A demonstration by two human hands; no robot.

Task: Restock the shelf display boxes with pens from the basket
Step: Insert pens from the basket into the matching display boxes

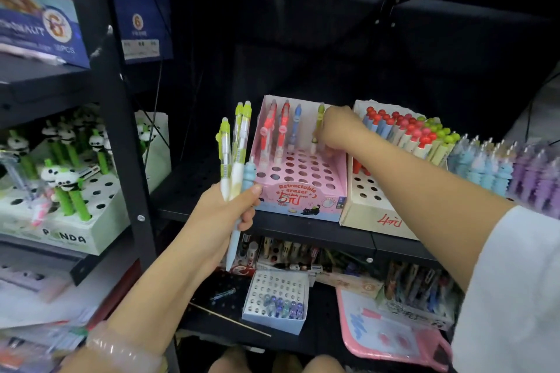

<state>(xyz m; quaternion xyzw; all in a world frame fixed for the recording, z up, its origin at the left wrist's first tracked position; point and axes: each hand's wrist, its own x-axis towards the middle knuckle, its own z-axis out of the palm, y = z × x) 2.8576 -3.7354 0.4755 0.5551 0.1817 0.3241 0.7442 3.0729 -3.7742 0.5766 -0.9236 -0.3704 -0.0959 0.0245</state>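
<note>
A pink display box (298, 191) with rows of round holes stands on the black shelf. Red pens (283, 130) and a blue pen (295, 127) stand in its back row. My right hand (339, 129) reaches over the box and pinches a green pen (318, 123), holding it upright at the back row. My left hand (225, 213) grips a bunch of pens (235, 154) upright in front of the box's left side: green-topped ones and a pale blue one. No basket is in view.
A cream box (372, 209) full of red, pink and green-topped pens stands right of the pink box, with blue and purple pens (509, 169) beyond. A panda pen box (65, 221) sits on the left shelf. A white holed box (274, 303) lies on the lower shelf.
</note>
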